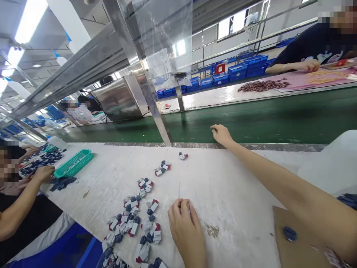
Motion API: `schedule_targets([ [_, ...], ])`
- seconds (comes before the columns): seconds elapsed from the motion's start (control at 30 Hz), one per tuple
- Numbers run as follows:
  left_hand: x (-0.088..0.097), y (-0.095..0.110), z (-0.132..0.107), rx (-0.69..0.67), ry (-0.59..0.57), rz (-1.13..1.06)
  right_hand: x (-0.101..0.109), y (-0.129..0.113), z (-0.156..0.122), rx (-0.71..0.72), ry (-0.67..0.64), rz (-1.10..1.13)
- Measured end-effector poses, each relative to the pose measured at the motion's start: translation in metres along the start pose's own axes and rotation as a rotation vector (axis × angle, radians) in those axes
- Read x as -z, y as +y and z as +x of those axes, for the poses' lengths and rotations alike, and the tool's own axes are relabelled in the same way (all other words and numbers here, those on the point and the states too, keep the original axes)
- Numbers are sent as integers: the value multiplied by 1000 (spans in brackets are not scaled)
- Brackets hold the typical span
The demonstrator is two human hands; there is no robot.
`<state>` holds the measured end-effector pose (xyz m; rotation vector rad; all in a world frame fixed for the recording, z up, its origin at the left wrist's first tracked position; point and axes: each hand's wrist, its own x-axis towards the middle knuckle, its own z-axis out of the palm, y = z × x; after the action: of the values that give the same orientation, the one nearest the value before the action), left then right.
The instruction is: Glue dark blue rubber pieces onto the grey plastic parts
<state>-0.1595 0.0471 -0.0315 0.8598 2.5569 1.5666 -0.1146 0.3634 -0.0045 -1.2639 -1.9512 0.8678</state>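
Observation:
My left hand (187, 229) rests low on the white tabletop (231, 186), palm down. Its fingers are curled toward the thumb; whatever lies under them is hidden. Left of it, small grey, navy and red pieces (149, 227) lie in loose rows and clumps. Farther up the table sits a single piece (183, 156) of the same kind. My right hand (222, 135) reaches over the near edge of the green conveyor belt (251, 119), with thumb and forefinger apart and no held piece visible.
A metal post (156, 108) rises at the belt's near edge. At left, a person's hand (44, 173) is beside a green basket (74, 163). A brown board (281, 238) with a navy piece (290, 233) lies at lower right. Across the belt, another person works near dark red pieces (262, 85).

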Motion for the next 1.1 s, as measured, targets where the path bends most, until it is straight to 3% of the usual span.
schedule_targets([
  [0.1,1,4,-2,-54,31,70,16,-16,-48,-52,-67,220],
  [0.2,3,28,-15,-121,43,-71,42,-29,-125,-90,-194,428],
  [0.27,3,52,-31,-44,-119,-308,66,-34,-177,-120,-262,534],
  [0.33,-1,76,-51,117,-402,-532,91,-35,-222,-169,-315,655],
  [0.4,-7,96,-70,239,-656,-660,115,-33,-255,-191,-304,726],
  [0.47,-14,109,-89,290,-782,-729,135,-28,-278,-162,-250,708],
  [0.67,-26,119,-128,342,-777,-852,167,2,-313,-9,2,277],
  [0.8,-19,113,-134,315,-851,-774,190,30,-319,4,39,142],
  [0.87,-14,108,-133,320,-862,-735,207,50,-319,12,52,-57],
  [0.97,-7,101,-131,405,-865,-780,232,85,-317,1,-37,-396],
  [1.1,-7,97,-131,612,-966,-974,249,110,-321,-4,-206,-632],
])
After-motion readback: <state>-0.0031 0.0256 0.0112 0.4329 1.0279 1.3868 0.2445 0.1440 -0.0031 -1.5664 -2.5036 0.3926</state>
